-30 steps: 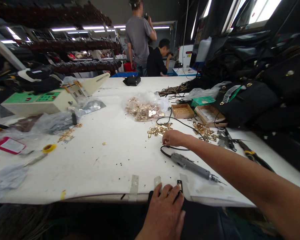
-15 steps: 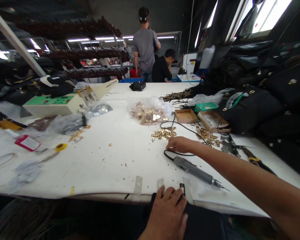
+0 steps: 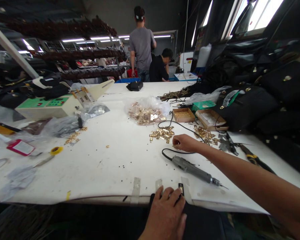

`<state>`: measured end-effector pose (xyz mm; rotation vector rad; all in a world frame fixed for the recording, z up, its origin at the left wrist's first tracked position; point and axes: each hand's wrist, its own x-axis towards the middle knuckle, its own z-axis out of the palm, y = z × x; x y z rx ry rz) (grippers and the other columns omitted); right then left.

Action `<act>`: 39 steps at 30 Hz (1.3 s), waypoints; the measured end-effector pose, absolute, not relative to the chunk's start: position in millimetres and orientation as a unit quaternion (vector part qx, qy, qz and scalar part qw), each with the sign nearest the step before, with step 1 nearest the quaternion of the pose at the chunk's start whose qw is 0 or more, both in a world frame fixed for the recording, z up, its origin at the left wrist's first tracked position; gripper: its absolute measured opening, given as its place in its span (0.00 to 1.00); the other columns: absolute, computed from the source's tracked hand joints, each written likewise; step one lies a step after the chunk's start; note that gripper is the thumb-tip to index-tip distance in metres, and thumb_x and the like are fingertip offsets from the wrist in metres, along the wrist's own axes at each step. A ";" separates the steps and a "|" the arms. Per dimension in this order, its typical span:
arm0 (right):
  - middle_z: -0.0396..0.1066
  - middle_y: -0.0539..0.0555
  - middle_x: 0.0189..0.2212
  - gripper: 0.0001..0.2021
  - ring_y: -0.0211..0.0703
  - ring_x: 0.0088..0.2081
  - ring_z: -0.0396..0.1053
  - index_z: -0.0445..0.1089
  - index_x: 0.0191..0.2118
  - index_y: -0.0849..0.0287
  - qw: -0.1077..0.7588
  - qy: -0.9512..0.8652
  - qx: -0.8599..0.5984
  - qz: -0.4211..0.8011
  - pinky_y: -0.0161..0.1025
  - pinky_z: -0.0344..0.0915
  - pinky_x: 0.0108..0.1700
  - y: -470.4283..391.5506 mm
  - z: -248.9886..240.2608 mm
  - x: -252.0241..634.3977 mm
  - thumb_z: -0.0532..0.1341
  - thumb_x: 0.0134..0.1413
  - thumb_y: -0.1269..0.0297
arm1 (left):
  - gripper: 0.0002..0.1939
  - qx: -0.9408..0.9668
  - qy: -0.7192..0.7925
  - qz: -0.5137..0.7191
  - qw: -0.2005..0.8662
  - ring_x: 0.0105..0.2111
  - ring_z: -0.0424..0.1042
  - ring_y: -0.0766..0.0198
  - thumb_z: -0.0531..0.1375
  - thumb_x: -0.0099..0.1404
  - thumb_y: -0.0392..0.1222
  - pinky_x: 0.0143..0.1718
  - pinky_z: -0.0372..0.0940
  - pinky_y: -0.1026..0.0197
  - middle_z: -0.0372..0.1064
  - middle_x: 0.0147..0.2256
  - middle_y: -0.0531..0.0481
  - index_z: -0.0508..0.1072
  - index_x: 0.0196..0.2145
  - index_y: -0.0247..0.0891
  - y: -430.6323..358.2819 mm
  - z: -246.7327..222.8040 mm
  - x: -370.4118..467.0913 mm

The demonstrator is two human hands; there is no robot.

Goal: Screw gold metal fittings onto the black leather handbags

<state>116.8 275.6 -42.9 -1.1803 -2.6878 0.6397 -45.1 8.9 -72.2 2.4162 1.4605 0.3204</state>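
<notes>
The black piece (image 3: 205, 218) beneath the left hand (image 3: 165, 211), its fingers spread, could slip if pressure eases; the right hand (image 3: 184, 142) is curled, any contents unclear.

Riding on the wearer's head, the camera faces forward and tips down over the table (image 3: 95, 173), near edge low in view, far edge up high! Closest to the lens, at the bottom, is the left hand (image 3: 166, 210); farther out, right of centre, the right hand (image 3: 183, 142). And it looks wide and deep: rack (image 3: 95, 53) left, window (image 3: 261, 18) upper right, standing person (image 3: 141, 43) beyond the table.
</notes>
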 end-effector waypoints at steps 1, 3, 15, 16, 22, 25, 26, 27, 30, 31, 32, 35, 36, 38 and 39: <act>0.77 0.51 0.33 0.03 0.41 0.33 0.72 0.74 0.37 0.57 0.087 -0.882 -0.408 0.219 0.35 0.62 0.35 266.1 -37.9 122.3 0.63 0.56 0.66 | 0.20 0.839 0.511 0.116 0.150 0.57 0.68 0.51 0.58 0.71 0.53 0.62 0.59 0.40 0.66 0.63 0.54 0.69 0.58 0.49 7.7 -69.6 -44.2; 0.77 0.51 0.32 0.05 0.41 0.33 0.72 0.73 0.37 0.57 0.144 -0.852 -0.439 0.248 0.35 0.64 0.36 236.6 -29.3 133.8 0.62 0.60 0.64 | 0.19 0.832 0.520 0.120 0.150 0.58 0.67 0.52 0.58 0.71 0.51 0.63 0.58 0.40 0.66 0.64 0.54 0.69 0.58 0.50 5.2 -63.2 -41.6; 0.75 0.58 0.51 0.05 0.50 0.52 0.74 0.72 0.39 0.54 0.267 -0.840 -0.381 0.280 0.47 0.70 0.53 73.3 -76.2 170.4 0.61 0.62 0.72 | 0.17 0.841 0.514 0.102 0.132 0.57 0.64 0.52 0.56 0.73 0.45 0.62 0.58 0.43 0.67 0.60 0.48 0.70 0.57 0.43 4.7 -48.8 -34.1; 0.76 0.57 0.50 0.06 0.49 0.51 0.74 0.73 0.39 0.54 0.256 -0.851 -0.369 0.274 0.47 0.70 0.53 73.5 -77.5 171.7 0.61 0.62 0.73 | 0.17 0.840 0.517 0.103 0.128 0.57 0.64 0.52 0.56 0.73 0.45 0.62 0.58 0.43 0.67 0.60 0.48 0.70 0.57 0.43 4.0 -48.8 -33.9; 0.76 0.54 0.51 0.09 0.48 0.53 0.73 0.77 0.40 0.52 0.219 -0.860 -0.341 0.310 0.46 0.68 0.58 80.7 -70.9 177.1 0.63 0.59 0.74 | 0.17 0.839 0.520 0.108 0.119 0.57 0.64 0.52 0.58 0.72 0.45 0.63 0.57 0.44 0.68 0.58 0.48 0.70 0.57 0.43 3.0 -48.6 -33.1; 0.76 0.53 0.48 0.06 0.47 0.51 0.73 0.78 0.39 0.52 0.224 -0.839 -0.358 0.343 0.45 0.68 0.57 83.3 -71.8 174.5 0.64 0.60 0.70 | 0.16 0.844 0.513 0.105 0.116 0.57 0.65 0.52 0.57 0.72 0.45 0.62 0.58 0.44 0.69 0.58 0.47 0.71 0.55 0.42 4.2 -48.1 -33.4; 0.77 0.53 0.46 0.06 0.46 0.49 0.74 0.78 0.39 0.53 0.227 -0.831 -0.370 0.346 0.44 0.69 0.55 83.9 -72.6 172.8 0.64 0.60 0.70 | 0.16 0.846 0.511 0.105 0.116 0.56 0.65 0.52 0.57 0.72 0.45 0.62 0.59 0.45 0.69 0.58 0.47 0.71 0.55 0.41 4.5 -48.0 -33.6; 0.77 0.53 0.43 0.06 0.46 0.46 0.74 0.77 0.40 0.54 0.230 -0.824 -0.388 0.344 0.43 0.69 0.52 84.4 -73.5 170.9 0.65 0.59 0.70 | 0.16 0.847 0.509 0.105 0.115 0.56 0.65 0.52 0.57 0.72 0.45 0.62 0.59 0.45 0.69 0.58 0.47 0.71 0.55 0.41 4.7 -48.0 -33.8; 0.76 0.53 0.40 0.11 0.45 0.41 0.73 0.76 0.46 0.55 0.224 -0.810 -0.439 0.318 0.42 0.69 0.47 85.3 -75.0 166.1 0.66 0.57 0.69 | 0.16 0.849 0.505 0.108 0.111 0.57 0.65 0.53 0.57 0.72 0.45 0.62 0.59 0.45 0.69 0.58 0.47 0.71 0.56 0.41 4.6 -48.4 -34.5; 0.76 0.53 0.40 0.13 0.46 0.41 0.73 0.76 0.48 0.55 0.220 -0.809 -0.448 0.311 0.42 0.69 0.46 85.6 -75.1 165.2 0.67 0.56 0.68 | 0.16 0.850 0.504 0.109 0.110 0.57 0.65 0.53 0.57 0.73 0.45 0.62 0.59 0.45 0.69 0.58 0.47 0.71 0.56 0.41 4.4 -48.5 -34.7; 0.76 0.53 0.40 0.14 0.46 0.40 0.73 0.76 0.48 0.55 0.216 -0.809 -0.452 0.308 0.42 0.69 0.45 85.9 -75.0 164.6 0.67 0.56 0.67 | 0.17 0.850 0.503 0.108 0.110 0.57 0.65 0.54 0.57 0.73 0.45 0.62 0.59 0.45 0.69 0.59 0.47 0.71 0.56 0.41 4.2 -48.7 -34.9; 0.76 0.53 0.38 0.13 0.45 0.38 0.73 0.77 0.47 0.56 0.212 -0.791 -0.471 0.329 0.42 0.69 0.43 87.3 -73.6 163.6 0.67 0.55 0.67 | 0.18 0.852 0.501 0.105 0.111 0.57 0.65 0.53 0.56 0.73 0.45 0.61 0.60 0.45 0.69 0.59 0.47 0.70 0.58 0.41 3.9 -48.8 -35.4; 0.76 0.52 0.37 0.12 0.44 0.38 0.73 0.77 0.47 0.56 0.217 -0.781 -0.477 0.340 0.42 0.69 0.43 87.8 -72.7 163.0 0.67 0.56 0.68 | 0.18 0.852 0.500 0.104 0.112 0.57 0.65 0.53 0.56 0.73 0.45 0.61 0.60 0.45 0.69 0.60 0.46 0.69 0.59 0.41 3.8 -48.7 -35.5; 0.76 0.52 0.37 0.10 0.44 0.38 0.74 0.78 0.45 0.55 0.234 -0.761 -0.483 0.364 0.42 0.70 0.44 88.6 -70.7 161.1 0.66 0.57 0.67 | 0.18 0.853 0.499 0.103 0.112 0.57 0.65 0.52 0.56 0.73 0.45 0.61 0.60 0.45 0.68 0.60 0.46 0.69 0.59 0.41 3.8 -48.4 -35.9; 0.77 0.52 0.37 0.10 0.44 0.39 0.75 0.78 0.45 0.55 0.244 -0.752 -0.485 0.373 0.42 0.70 0.45 89.1 -69.8 159.8 0.66 0.57 0.67 | 0.18 0.854 0.498 0.102 0.112 0.57 0.65 0.52 0.56 0.73 0.45 0.61 0.60 0.45 0.68 0.60 0.47 0.69 0.58 0.41 3.8 -48.2 -36.0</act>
